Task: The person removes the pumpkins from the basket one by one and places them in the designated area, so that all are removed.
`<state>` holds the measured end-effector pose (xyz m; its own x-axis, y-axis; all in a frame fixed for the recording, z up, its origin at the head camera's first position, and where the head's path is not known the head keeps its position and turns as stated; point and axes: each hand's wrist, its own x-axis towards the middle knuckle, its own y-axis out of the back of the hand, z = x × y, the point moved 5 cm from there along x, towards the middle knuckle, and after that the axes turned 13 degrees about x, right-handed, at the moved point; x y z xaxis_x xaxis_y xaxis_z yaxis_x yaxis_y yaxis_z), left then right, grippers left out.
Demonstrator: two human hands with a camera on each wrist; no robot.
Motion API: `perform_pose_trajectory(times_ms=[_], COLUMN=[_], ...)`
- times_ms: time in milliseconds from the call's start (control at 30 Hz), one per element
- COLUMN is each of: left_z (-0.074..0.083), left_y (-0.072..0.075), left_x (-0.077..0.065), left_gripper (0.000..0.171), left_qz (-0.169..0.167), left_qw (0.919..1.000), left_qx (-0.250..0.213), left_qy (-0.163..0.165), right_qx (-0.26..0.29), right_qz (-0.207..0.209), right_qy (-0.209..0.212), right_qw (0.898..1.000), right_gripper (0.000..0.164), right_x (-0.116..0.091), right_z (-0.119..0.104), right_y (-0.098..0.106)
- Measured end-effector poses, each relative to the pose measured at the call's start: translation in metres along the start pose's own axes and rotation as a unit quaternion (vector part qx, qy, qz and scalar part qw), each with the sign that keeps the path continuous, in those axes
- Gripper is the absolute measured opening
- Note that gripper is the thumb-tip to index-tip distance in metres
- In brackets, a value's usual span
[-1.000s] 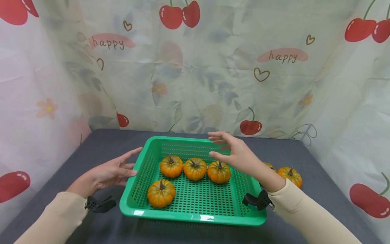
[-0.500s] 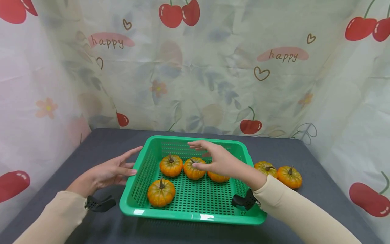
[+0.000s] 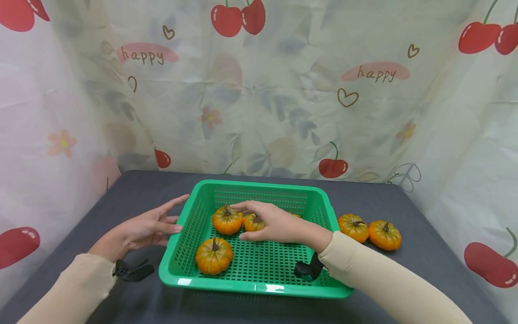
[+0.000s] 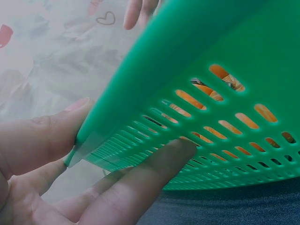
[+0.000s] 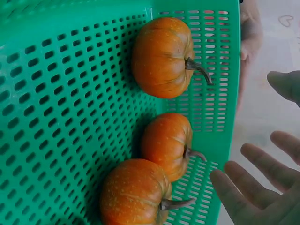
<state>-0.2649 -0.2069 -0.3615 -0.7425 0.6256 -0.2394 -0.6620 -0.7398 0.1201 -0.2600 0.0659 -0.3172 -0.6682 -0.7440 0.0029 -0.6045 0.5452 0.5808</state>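
While left hand, unclenched, touches green basket, four pumpkins inside, right hand spread above

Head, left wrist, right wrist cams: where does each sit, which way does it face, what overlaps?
Head: on the person's head, facing forward and down at the green rectangular perforated plastic basket; left hand, right hand and cream fabric sleeves show.
Left wrist: on that wrist, facing the basket's slotted outer wall; left hand's fingers show large.
Right wrist: on that wrist, facing into the basket at three round ribbed orange pumpkins; right hand at right edge.
Shared by head and right wrist: basket interior, pumpkins, right hand.
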Motion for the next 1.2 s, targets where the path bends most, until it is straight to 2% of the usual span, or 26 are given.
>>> perform_pose_trajectory(times_ms=[333, 767, 1200], left_z=[-0.001, -0.001, -0.002], left_y=[0.0, 0.0, 0.001], left_x=[0.001, 0.002, 0.002], left_gripper=[0.095, 0.095, 0.094], left_qz=[-0.003, 0.003, -0.003], left_qw=[1.0, 1.0, 1.0], left_qx=[0.002, -0.003, -0.002], left_qy=[-0.001, 0.007, 0.002], right_qx=[-0.004, -0.012, -0.031], right_qz=[-0.044, -0.09, -0.123], right_qy=[-0.023, -0.022, -0.021], right_qw=[0.999, 0.996, 0.992], right_gripper=[0.068, 0.068, 0.068], right_x=[0.01, 0.025, 0.04], right_z=[0.007, 0.012, 0.021], right_y=[-0.013, -0.026, -0.042])
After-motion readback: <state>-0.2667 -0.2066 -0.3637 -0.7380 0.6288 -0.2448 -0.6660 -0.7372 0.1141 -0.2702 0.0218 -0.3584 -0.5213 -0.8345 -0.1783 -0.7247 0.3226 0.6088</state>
